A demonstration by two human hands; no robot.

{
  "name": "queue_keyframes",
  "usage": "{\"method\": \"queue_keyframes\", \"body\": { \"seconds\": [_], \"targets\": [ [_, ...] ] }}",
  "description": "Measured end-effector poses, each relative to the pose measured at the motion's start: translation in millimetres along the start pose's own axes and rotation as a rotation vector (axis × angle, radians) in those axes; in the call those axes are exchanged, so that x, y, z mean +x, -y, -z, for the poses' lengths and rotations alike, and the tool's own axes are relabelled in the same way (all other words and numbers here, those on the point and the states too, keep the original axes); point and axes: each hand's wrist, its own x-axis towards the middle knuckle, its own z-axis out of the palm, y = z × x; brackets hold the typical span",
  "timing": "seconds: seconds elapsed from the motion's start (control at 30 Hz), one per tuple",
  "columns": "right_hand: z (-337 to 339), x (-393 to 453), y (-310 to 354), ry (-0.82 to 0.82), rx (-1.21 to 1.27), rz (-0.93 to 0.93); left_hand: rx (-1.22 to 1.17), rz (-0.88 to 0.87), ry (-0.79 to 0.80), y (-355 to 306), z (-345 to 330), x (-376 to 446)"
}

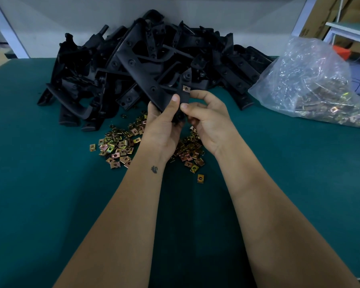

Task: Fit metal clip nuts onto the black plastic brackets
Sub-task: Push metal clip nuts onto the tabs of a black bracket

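A green-matted table (40, 194) carries a heap of matte black plastic brackets (116, 65) at its far edge, a clear crinkled bag (312, 80) of clip nuts far right, and loose brass-toned square clip nuts (116, 146) mid-table, too many to count; no legible writing. Above the loose nuts, the left hand (164, 123) grips one bracket (182, 96) bearing one fitted clip nut (185, 88). The right hand (208, 119), fingers curled, pinches that bracket's edge.

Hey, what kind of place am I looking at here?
Most likely a small factory or workshop assembly bench. A big heap of identical black brackets sits on a green work mat, with loose metal clip nuts scattered in front and a clear bag of more nuts beside it.
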Motion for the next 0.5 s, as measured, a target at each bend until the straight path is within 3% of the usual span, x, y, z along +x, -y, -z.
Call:
{"method": "queue_keyframes", "body": {
  "seconds": [0.2, 0.3, 0.5],
  "targets": [
    [-8.8, -1.3, 0.7, -0.101, -0.063, 0.146, -0.072, -0.022, -0.083, -1.8, 0.4, 0.1],
    [-11.5, -4.0, -3.8, -0.157, -0.273, 0.254, -0.096, -0.056, -0.126, -3.0, -0.5, 0.1],
    [-9.9, -8.5, -11.4, -0.115, -0.614, 0.363, -0.149, 0.008, -0.151, -4.7, 2.5, -2.2]
  ]
}}
